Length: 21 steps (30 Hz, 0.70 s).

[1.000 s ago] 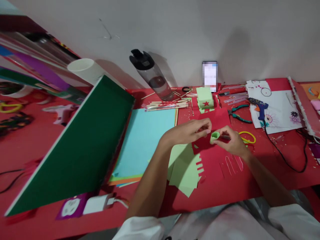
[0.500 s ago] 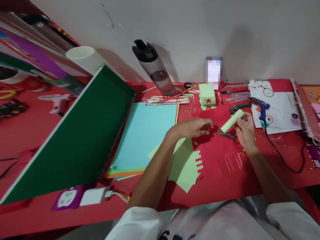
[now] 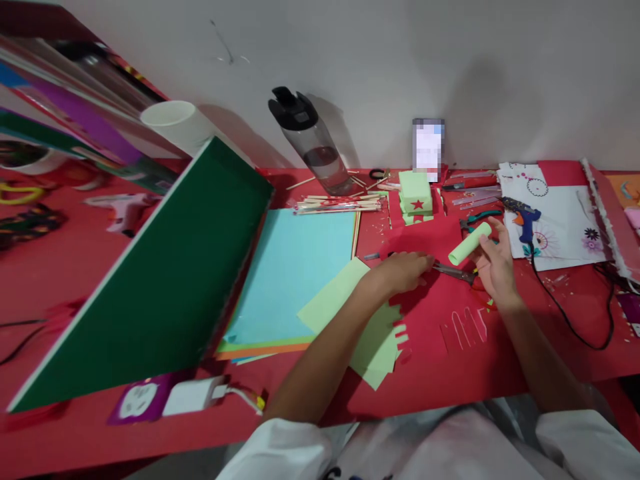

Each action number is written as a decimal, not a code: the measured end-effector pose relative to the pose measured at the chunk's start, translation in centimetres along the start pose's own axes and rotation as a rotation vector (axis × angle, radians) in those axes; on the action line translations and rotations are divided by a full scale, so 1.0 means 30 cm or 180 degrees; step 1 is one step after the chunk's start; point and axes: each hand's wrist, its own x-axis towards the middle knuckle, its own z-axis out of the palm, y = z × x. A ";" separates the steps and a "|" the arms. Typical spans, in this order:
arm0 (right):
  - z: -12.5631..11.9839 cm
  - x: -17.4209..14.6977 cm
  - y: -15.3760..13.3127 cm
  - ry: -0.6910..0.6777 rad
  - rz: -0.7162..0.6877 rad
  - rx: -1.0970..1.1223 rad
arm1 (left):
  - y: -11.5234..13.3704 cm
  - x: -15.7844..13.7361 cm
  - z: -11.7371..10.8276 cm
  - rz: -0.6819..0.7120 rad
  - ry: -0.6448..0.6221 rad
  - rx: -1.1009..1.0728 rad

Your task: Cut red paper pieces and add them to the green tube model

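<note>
A rolled tube of light green paper [image 3: 469,244] is held up in my right hand [image 3: 497,260], tilted, its near end showing the hollow. Palm down over the red paper [image 3: 425,307] lies my left hand [image 3: 404,270], its fingers stretched out toward the tips of the scissors [image 3: 455,271]; nothing shows in it, and whether it touches the blades I cannot tell. Partly under my left forearm are light green paper sheets [image 3: 375,353], one with a notched edge. A light green box with a red star [image 3: 416,193] stands behind the hands.
A water bottle [image 3: 320,157] and wooden sticks [image 3: 340,203] are at the back. Blue sheets [image 3: 305,260] and a tilted green board [image 3: 150,300] occupy the left. A corded glue gun [image 3: 526,220] lies on the right, beside pliers [image 3: 483,217]. A phone [image 3: 429,150] leans against the wall.
My left hand has come down onto the red paper, nearer the scissors' tips. My right hand keeps the green paper tube, shifted slightly right.
</note>
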 end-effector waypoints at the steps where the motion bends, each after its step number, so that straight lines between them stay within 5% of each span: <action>1: -0.002 0.001 0.000 0.0007 -0.0008 0.0002 | 0.014 -0.007 -0.002 -0.0074 0.0048 0.0089; 8: -0.017 0.008 0.006 0.0017 -0.0034 -0.0063 | 0.095 -0.036 -0.012 -0.0267 0.0061 0.0515; 21: -0.024 0.013 0.002 0.0104 0.0105 0.0180 | 0.074 -0.046 -0.021 0.0141 -0.0250 0.0234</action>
